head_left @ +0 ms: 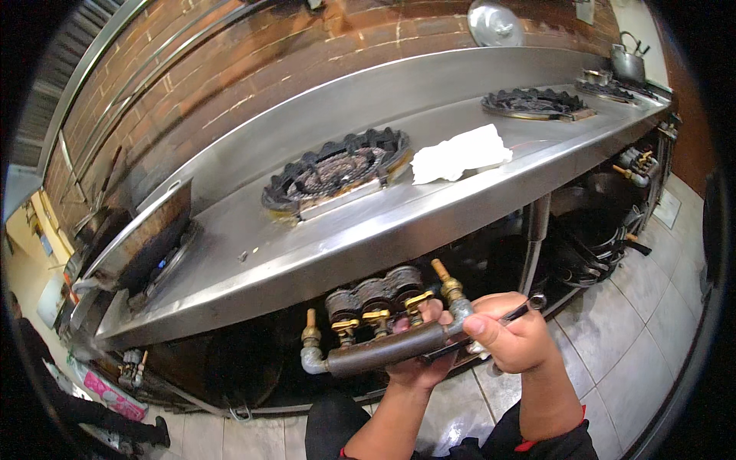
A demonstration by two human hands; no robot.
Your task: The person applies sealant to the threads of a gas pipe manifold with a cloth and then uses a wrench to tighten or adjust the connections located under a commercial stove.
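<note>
Below the steel counter's front edge, a gas manifold [379, 351] carries a dark pipe, brass fittings and several yellow-handled valves. My left hand [418, 372] is curled beneath and behind that pipe, fingertips showing near the valves; what it grips is mostly hidden. My right hand [514, 337] closes round a black bar-like tool [517, 310] at the manifold's right end, its thumb beside the grey elbow fitting [460, 314].
A burner [333, 172], white cloth [460, 153], further burners [537, 103] and large pan [134, 238] sit on the counter [238, 284]. Black pans [594, 245] are stacked underneath. Another person's dark-clad leg [100, 418] is at lower left. Tiled floor [613, 330] lies right.
</note>
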